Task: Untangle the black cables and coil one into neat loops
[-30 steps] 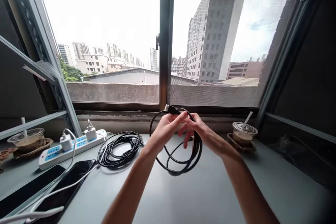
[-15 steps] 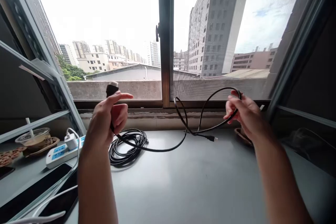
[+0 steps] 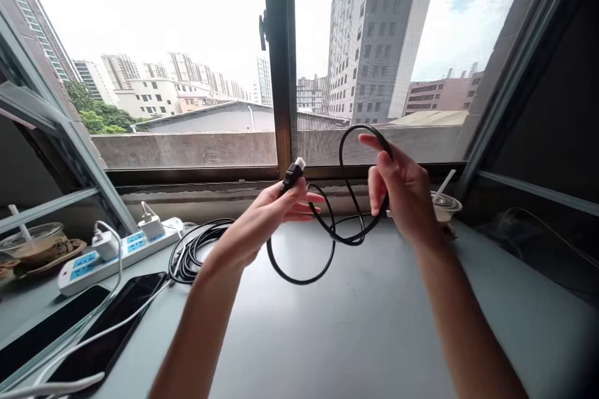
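Observation:
A black cable (image 3: 299, 282) hangs in loose loops between my two hands, above the grey table. My left hand (image 3: 266, 215) pinches it just below a black plug (image 3: 292, 176) with a metal tip, which points up and to the right. On the right, my right hand (image 3: 400, 184) holds a loop of the same cable between thumb and fingers, with the loop rising above the hand. The cable crosses itself between the hands. Its other end cannot be made out.
A coiled black cable (image 3: 187, 255) lies left of my left forearm. Farther left are a white power strip (image 3: 119, 262) with chargers, two dark phones (image 3: 110, 330) and a drink cup (image 3: 37, 243). Another cup (image 3: 445, 206) stands behind my right wrist. A window (image 3: 281, 75) is ahead.
My left hand has moved right with the plug, closer to my right hand. My right hand has shifted slightly left and up with its loop. The view has turned a little.

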Action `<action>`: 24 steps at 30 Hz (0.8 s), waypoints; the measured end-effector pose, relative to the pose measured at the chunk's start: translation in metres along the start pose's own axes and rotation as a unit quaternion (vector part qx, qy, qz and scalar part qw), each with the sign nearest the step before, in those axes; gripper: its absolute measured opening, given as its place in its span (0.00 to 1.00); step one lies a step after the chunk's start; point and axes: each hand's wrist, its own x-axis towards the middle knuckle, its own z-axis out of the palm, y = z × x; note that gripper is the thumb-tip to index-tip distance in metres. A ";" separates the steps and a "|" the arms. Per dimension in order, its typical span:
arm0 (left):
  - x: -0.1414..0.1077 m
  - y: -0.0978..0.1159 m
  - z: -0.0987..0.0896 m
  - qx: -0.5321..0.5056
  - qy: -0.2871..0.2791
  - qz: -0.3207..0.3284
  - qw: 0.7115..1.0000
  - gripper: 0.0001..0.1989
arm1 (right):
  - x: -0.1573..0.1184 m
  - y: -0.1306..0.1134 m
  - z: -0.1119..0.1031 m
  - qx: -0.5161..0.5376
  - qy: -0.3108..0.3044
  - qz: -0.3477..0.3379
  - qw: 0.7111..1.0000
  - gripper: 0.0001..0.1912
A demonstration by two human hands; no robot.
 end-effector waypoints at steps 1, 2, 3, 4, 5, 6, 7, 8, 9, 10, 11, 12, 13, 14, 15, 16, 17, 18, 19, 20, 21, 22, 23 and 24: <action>0.004 -0.004 0.006 -0.043 -0.001 -0.007 0.999 0.12 | -0.001 0.000 0.004 -0.010 -0.012 -0.004 1.000 0.22; 0.009 -0.008 0.009 -0.091 0.004 -0.012 0.996 0.11 | -0.002 0.000 0.006 -0.013 -0.018 -0.005 1.000 0.23; 0.013 -0.010 0.011 -0.138 0.015 -0.013 0.990 0.09 | -0.002 0.000 0.006 -0.009 -0.019 -0.002 1.000 0.24; 0.017 -0.012 0.010 -0.177 0.029 -0.010 0.984 0.08 | -0.002 0.000 0.005 0.002 -0.018 0.003 1.000 0.26; 0.020 -0.012 0.007 -0.205 0.043 -0.005 0.978 0.08 | -0.002 -0.001 0.002 0.015 -0.019 0.011 1.000 0.27; 0.022 -0.012 0.003 -0.218 0.057 0.001 0.974 0.09 | -0.001 -0.002 -0.002 0.031 -0.022 0.019 0.999 0.28; 0.024 -0.011 -0.003 -0.217 0.070 0.010 0.974 0.10 | 0.000 -0.003 -0.007 0.048 -0.026 0.027 0.998 0.28; 0.025 -0.010 -0.009 -0.205 0.090 0.025 0.974 0.10 | 0.000 -0.006 -0.013 0.065 -0.026 0.036 0.997 0.27; 0.025 -0.009 -0.016 -0.187 0.116 0.046 0.974 0.11 | 0.001 -0.008 -0.020 0.078 -0.023 0.046 0.996 0.26; 0.026 -0.007 -0.023 -0.169 0.149 0.070 0.972 0.11 | 0.001 -0.011 -0.027 0.086 -0.015 0.058 0.994 0.25; 0.026 -0.006 -0.029 -0.154 0.188 0.097 0.965 0.11 | 0.001 -0.013 -0.035 0.089 -0.003 0.071 0.993 0.24; 0.026 -0.005 -0.036 -0.141 0.228 0.124 0.955 0.11 | 0.002 -0.015 -0.042 0.088 0.012 0.084 0.993 0.23; 0.026 -0.004 -0.042 -0.130 0.267 0.150 0.943 0.11 | 0.002 -0.017 -0.049 0.084 0.029 0.097 0.991 0.22; 0.026 -0.003 -0.047 -0.122 0.303 0.171 0.929 0.10 | 0.002 -0.017 -0.057 0.078 0.045 0.109 0.990 0.22; 0.026 -0.002 -0.052 -0.115 0.330 0.187 0.918 0.10 | 0.003 -0.016 -0.064 0.072 0.059 0.119 0.989 0.21; 0.026 -0.001 -0.056 -0.111 0.356 0.201 0.906 0.10 | 0.003 -0.014 -0.071 0.066 0.071 0.126 0.987 0.19; 0.025 0.000 -0.060 -0.105 0.380 0.213 0.894 0.10 | 0.004 -0.011 -0.077 0.059 0.080 0.132 0.986 0.18; 0.023 0.000 -0.063 -0.098 0.394 0.222 0.886 0.11 | 0.004 -0.008 -0.084 0.049 0.087 0.137 0.986 0.16; 0.022 0.001 -0.067 -0.090 0.409 0.234 0.877 0.11 | 0.005 -0.005 -0.090 0.034 0.094 0.142 0.985 0.15; 0.020 0.001 -0.069 -0.078 0.420 0.246 0.870 0.11 | 0.005 -0.002 -0.095 0.016 0.103 0.148 0.984 0.14; 0.018 0.001 -0.072 -0.064 0.428 0.258 0.864 0.11 | 0.005 0.000 -0.100 -0.006 0.108 0.155 0.982 0.15; 0.016 0.001 -0.074 -0.047 0.435 0.272 0.857 0.12 | 0.005 0.003 -0.103 -0.031 0.112 0.165 0.979 0.16; 0.015 0.002 -0.076 -0.030 0.438 0.284 0.852 0.12 | 0.006 0.006 -0.106 -0.059 0.113 0.178 0.976 0.17; 0.013 0.002 -0.078 -0.013 0.448 0.298 0.843 0.13 | 0.007 0.010 -0.107 -0.088 0.112 0.193 0.971 0.18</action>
